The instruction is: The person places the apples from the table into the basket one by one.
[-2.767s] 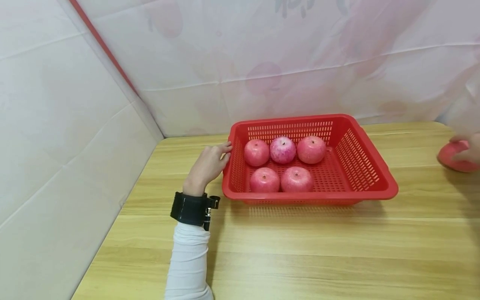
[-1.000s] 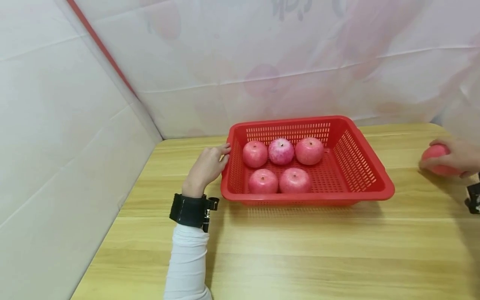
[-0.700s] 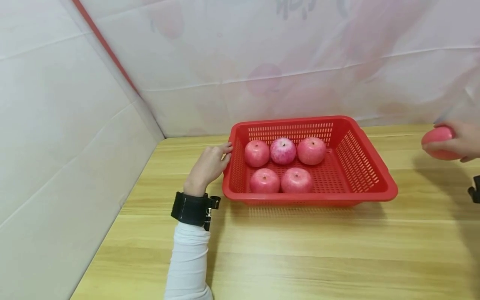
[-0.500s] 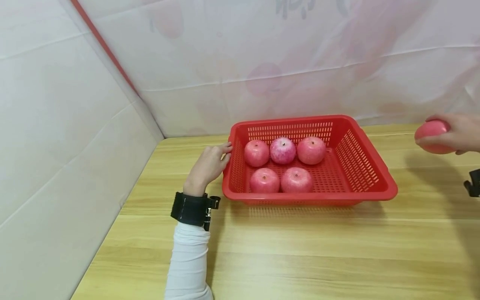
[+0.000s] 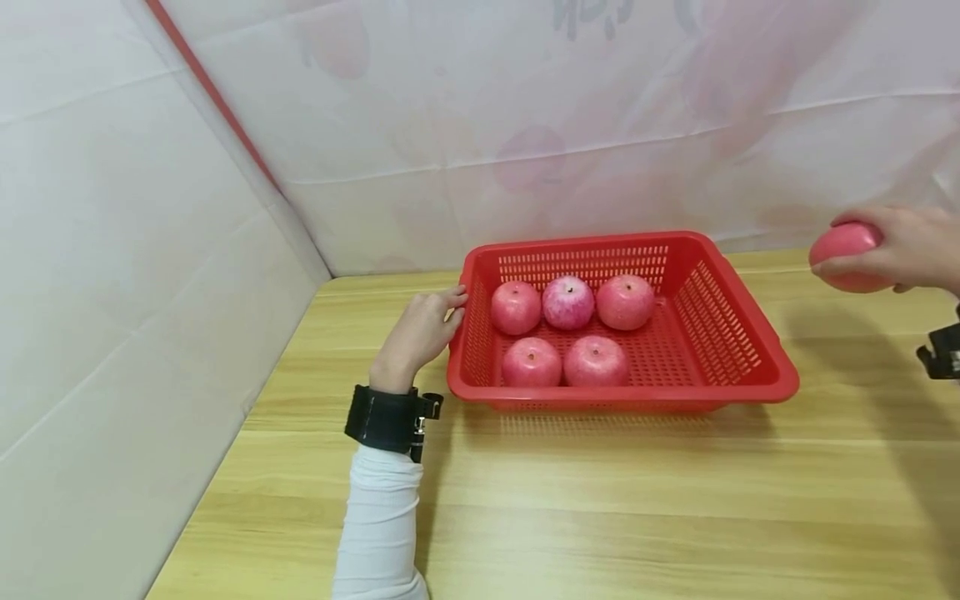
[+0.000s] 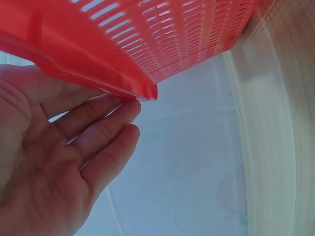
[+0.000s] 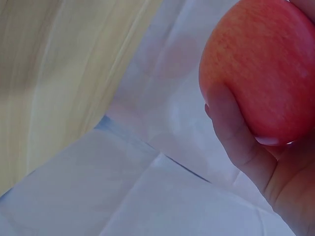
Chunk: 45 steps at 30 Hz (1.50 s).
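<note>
The right hand (image 5: pixel 911 248) grips an apple (image 5: pixel 846 254) with fingers and thumb curled round it; the right wrist view shows the thumb pressed against the fruit's skin (image 7: pixel 266 73). Since 2.8 s ago the apple has come up off the table (image 5: pixel 600 500) at the far right edge and moved left and upward — it now hangs in the air, clear of the wood, to the right of the basket (image 5: pixel 757 350) and above the level of its rim. It has not yet reached the basket; a gap remains between fruit and rim.

The left hand (image 5: pixel 420 329) has not moved over the same span. It rests against the basket's left wall, fingers loosely extended; in the left wrist view the fingertips (image 6: pixel 125 110) touch the underside of the rim (image 6: pixel 98 64). It grips nothing.

The basket holds five apples in two rows — three at the back (image 5: pixel 567 302), two at the front (image 5: pixel 562 362). The front right place beside the front pair is bare mesh. Judged from the lift and the leftward travel, the held apple is in the carry stage, with placement not yet done.
</note>
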### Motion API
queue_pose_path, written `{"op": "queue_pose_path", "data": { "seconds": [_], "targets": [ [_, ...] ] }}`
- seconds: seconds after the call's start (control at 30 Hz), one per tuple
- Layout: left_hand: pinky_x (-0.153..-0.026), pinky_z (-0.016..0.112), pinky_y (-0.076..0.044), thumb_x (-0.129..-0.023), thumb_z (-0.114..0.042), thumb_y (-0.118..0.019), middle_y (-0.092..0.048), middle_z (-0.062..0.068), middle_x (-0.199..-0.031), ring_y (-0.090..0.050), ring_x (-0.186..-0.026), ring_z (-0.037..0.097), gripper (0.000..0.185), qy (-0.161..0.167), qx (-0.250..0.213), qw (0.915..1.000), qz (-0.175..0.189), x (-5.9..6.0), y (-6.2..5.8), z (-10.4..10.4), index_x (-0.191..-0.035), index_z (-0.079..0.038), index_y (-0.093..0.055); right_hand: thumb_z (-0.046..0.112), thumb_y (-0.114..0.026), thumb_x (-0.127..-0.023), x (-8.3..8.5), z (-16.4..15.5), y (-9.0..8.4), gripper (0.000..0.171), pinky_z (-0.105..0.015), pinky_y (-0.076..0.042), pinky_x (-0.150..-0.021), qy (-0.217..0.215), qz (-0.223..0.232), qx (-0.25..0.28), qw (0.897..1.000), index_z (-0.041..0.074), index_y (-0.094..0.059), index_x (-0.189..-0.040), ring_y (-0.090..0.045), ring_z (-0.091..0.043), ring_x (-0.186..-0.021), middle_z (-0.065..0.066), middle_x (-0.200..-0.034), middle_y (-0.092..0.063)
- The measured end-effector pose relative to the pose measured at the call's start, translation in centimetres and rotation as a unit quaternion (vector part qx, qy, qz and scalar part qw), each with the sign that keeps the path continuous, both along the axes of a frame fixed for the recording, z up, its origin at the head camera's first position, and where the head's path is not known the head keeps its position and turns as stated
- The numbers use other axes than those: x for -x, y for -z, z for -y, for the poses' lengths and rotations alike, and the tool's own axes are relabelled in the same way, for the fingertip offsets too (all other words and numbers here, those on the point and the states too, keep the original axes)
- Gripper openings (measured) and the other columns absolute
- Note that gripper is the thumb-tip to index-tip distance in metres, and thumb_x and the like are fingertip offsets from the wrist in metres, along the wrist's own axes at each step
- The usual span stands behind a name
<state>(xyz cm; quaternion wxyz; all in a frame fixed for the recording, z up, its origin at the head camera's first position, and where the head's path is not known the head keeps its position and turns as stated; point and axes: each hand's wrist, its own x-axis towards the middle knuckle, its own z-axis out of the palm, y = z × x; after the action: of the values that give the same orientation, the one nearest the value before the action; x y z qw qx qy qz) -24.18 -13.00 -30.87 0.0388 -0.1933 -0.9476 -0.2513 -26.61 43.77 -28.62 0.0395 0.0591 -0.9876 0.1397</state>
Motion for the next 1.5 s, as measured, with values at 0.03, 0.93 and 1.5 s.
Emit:
{"op": "queue_pose_path", "data": {
  "seconds": [0.03,0.93,1.5],
  "targets": [
    [-0.100,0.037,-0.051,-0.102,-0.005,-0.059,-0.055,0.018,-0.144,-0.051,-0.134,0.034,0.033,0.001,0.001,1.0000,0.000,0.0,0.0,0.0,-0.133,0.005,-0.063,0.034,-0.078,-0.086,0.0,0.1,0.0,0.070,-0.040,-0.051,-0.045,0.000,0.000,-0.002,1.000,-0.006,-0.044,-0.132,-0.057,-0.035,-0.066,-0.043,-0.109,-0.047],
    [-0.091,0.034,-0.053,-0.102,-0.006,-0.058,-0.055,0.017,-0.145,-0.054,-0.131,0.033,0.033,0.000,-0.002,1.0000,0.006,0.2,-0.1,-0.1,-0.134,0.004,-0.063,0.034,-0.079,-0.084,-1.1,5.1,-3.3,0.068,-0.039,-0.048,-0.049,-0.041,-0.022,-0.032,0.998,-0.003,-0.050,-0.133,-0.056,-0.035,-0.070,-0.039,-0.112,-0.049],
    [-0.096,0.036,-0.052,-0.102,-0.006,-0.058,-0.055,0.017,-0.144,-0.052,-0.133,0.034,0.033,-0.003,0.000,1.0000,0.005,0.2,0.0,0.1,-0.133,0.004,-0.063,0.036,-0.079,-0.083,-1.7,8.1,-4.4,0.066,-0.063,-0.051,-0.064,-0.060,-0.043,-0.078,0.994,-0.002,-0.053,-0.130,-0.053,-0.052,-0.088,-0.034,-0.110,-0.050]
  ]
}}
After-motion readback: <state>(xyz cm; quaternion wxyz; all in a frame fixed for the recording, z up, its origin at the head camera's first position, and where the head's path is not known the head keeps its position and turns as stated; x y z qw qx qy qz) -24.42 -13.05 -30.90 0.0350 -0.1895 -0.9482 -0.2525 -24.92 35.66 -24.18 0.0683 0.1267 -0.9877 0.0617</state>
